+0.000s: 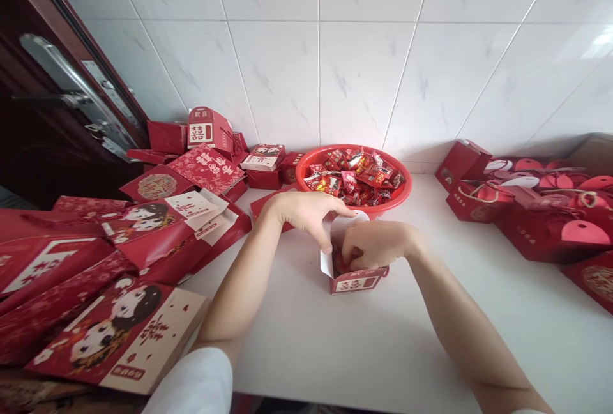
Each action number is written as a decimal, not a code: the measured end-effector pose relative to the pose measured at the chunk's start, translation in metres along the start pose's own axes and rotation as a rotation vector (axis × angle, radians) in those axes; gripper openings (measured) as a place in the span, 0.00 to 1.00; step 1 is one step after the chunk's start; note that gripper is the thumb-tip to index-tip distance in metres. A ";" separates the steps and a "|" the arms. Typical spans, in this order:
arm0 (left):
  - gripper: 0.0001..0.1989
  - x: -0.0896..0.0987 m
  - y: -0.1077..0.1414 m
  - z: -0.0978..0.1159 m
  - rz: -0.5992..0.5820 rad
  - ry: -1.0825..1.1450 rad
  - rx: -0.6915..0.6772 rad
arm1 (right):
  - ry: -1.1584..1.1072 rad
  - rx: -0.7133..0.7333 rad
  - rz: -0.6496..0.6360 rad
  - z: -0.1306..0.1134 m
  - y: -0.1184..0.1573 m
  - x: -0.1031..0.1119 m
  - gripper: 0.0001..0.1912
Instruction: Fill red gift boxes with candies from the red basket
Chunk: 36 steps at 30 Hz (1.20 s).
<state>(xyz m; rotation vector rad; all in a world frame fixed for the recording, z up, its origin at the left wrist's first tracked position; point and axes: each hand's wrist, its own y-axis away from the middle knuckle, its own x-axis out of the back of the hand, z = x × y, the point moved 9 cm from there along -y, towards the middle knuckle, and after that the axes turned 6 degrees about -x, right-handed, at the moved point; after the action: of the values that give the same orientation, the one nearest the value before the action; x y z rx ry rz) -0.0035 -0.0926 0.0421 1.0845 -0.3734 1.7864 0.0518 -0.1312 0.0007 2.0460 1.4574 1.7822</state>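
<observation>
A small red box (pixel 357 282) with pale characters on its front stands open on the white table. My left hand (pixel 313 214) is at its back left, thumb and fingers apart around the raised white inner flap, which it seems to hold. The fingers of my right hand (pixel 378 245) reach down inside the box, curled, and what they hold, if anything, is hidden. Right behind the box, a red oval basin (pixel 407 193) holds many wrapped candies (pixel 352 177).
Red printed boxes (pixel 163 222) are heaped along the left side, by a dark door with a metal handle (pixel 71 75). More red boxes (pixel 531 229), some with rope handles, crowd the right side. A white tiled wall (pixel 364 69) closes off the back.
</observation>
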 end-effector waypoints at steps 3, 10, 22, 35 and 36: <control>0.46 0.000 -0.001 -0.002 0.004 0.003 0.015 | 0.090 -0.033 0.030 -0.003 -0.001 0.000 0.06; 0.43 0.001 -0.002 -0.002 0.032 -0.014 0.017 | 0.328 -0.151 0.281 -0.015 -0.006 0.009 0.11; 0.39 0.002 -0.004 0.004 0.019 -0.054 0.002 | 0.071 0.002 0.361 0.009 0.030 0.045 0.12; 0.35 0.000 -0.006 0.000 0.029 -0.047 0.002 | 0.148 -0.072 0.381 -0.002 0.012 0.034 0.22; 0.36 -0.001 -0.006 -0.001 0.022 -0.041 0.016 | 0.113 -0.036 0.376 -0.003 0.017 0.035 0.22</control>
<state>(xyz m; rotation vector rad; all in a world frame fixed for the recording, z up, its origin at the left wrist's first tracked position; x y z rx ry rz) 0.0014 -0.0895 0.0395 1.1336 -0.3977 1.7914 0.0549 -0.1186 0.0375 2.3601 1.1059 2.0676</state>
